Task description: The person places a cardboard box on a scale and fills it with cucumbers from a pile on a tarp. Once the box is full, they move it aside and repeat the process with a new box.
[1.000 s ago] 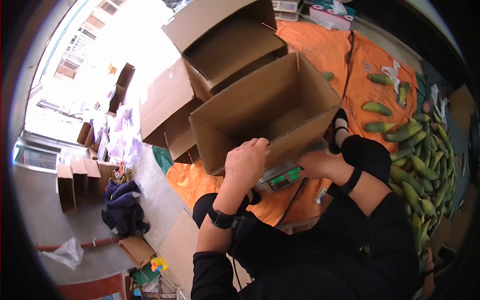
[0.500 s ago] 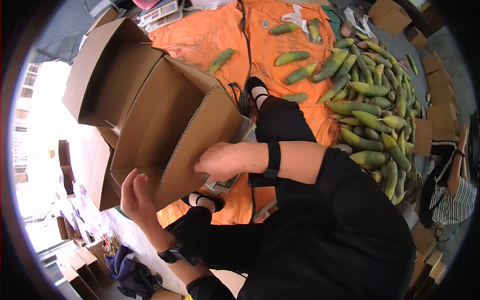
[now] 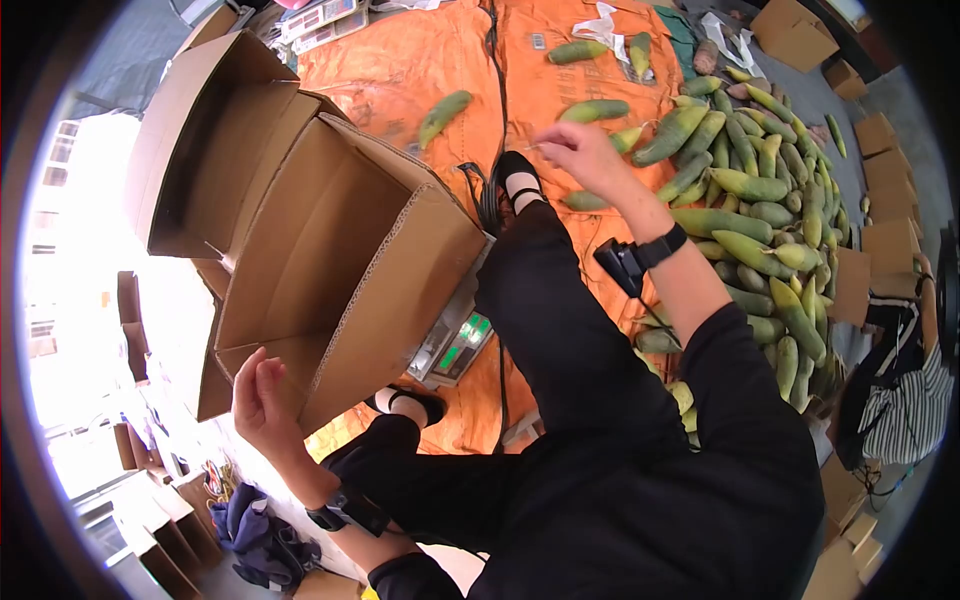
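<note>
A tall open cardboard box (image 3: 290, 220) leans in front of me, its flaps spread. My left hand (image 3: 262, 405) is beside its near lower edge, fingers loosely bent and apart. Above the orange tarp (image 3: 440, 55) my right hand (image 3: 585, 160) is stretched out, open, fingers slightly smeared by motion and nothing visible in them. Close past it lie loose green radishes (image 3: 595, 110), with another radish (image 3: 445, 118) between box and hand. Under the box's right side, a digital scale (image 3: 455, 350) shows lit green digits.
A big heap of green radishes (image 3: 760, 220) covers the right side of the tarp. Several cardboard boxes (image 3: 795, 35) stand behind it. At far right is a person in a striped garment (image 3: 905, 415). A black cable (image 3: 497, 90) crosses the tarp. Dark cloth (image 3: 255, 535) lies lower left.
My right hand has left the box's side panel and swung up and right over the tarp, uncovering the scale display. My left hand has stayed near the box edge.
</note>
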A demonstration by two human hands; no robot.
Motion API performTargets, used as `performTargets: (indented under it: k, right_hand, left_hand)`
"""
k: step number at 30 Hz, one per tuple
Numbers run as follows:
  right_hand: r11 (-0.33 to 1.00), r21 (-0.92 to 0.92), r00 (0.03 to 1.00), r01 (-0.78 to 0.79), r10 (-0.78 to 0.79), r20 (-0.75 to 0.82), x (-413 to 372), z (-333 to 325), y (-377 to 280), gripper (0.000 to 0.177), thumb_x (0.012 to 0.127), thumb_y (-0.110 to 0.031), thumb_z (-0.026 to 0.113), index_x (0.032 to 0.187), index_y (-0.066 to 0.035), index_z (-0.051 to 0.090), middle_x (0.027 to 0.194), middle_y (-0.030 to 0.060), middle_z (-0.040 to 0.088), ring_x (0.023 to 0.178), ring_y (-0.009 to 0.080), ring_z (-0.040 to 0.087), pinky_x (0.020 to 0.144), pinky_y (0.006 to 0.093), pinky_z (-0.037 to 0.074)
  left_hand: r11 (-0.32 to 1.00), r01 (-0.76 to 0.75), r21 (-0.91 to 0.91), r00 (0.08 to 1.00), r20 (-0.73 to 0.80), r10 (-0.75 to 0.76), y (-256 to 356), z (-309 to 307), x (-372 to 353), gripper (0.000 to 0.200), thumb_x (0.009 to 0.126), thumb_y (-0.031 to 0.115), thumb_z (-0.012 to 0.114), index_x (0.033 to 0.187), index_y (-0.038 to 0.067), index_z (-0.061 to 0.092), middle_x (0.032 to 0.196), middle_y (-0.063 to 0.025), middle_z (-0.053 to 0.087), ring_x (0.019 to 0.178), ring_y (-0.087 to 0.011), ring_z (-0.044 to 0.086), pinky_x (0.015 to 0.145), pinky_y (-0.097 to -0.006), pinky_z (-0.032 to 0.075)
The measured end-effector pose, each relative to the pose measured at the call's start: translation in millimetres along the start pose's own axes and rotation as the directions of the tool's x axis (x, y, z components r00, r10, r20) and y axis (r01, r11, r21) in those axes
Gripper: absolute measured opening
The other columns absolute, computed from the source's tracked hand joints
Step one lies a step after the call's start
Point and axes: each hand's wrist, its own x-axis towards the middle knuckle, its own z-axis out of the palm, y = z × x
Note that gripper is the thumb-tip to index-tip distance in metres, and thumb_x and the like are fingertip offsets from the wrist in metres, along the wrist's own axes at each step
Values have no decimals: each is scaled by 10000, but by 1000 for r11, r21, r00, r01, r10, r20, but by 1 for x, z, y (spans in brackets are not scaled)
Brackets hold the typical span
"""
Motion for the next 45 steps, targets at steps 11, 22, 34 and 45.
performTargets:
  k: [11, 22, 34, 45]
  right_hand:
    - [484, -834, 934, -264, 344, -96, 17, 23, 199, 373, 795, -98, 592, 1164, -77, 537, 1214, 135, 526, 1169, 324, 483, 887, 441, 470]
    - [141, -987, 951, -80, 307, -33, -11, 52, 241, 344, 830, -160, 581, 1173, -159, 564, 1098, 39, 533, 1075, 218, 489, 808, 385, 420]
    - [421, -882, 929, -211, 368, -46, -13, 42, 198, 385, 769, -196, 689, 1122, -117, 558, 1086, 95, 618, 1061, 284, 574, 846, 445, 462]
    - [993, 112, 954, 32, 3, -299, -15, -13, 59, 482, 791, -102, 707, 1203, 8, 482, 1075, 97, 594, 977, 190, 588, 837, 315, 479]
  left_hand:
    - [982, -88, 166, 992, 101, 72, 15, 18, 7, 116, 864, -27, 566, 943, -28, 651, 769, -101, 645, 732, -157, 640, 668, -246, 492]
    - [955, -137, 263, 978, 189, 88, 27, 24, 14, 115, 836, -25, 589, 929, -24, 656, 754, -111, 653, 707, -187, 642, 634, -265, 490]
    - [980, -121, 157, 978, 190, 90, 29, 19, 10, 107, 826, -33, 606, 924, -32, 651, 739, -100, 633, 686, -168, 619, 622, -251, 472]
    - [986, -155, 60, 978, 149, 144, 27, 4, 2, 132, 837, -26, 610, 961, -29, 655, 772, -84, 643, 708, -143, 631, 639, -233, 486]
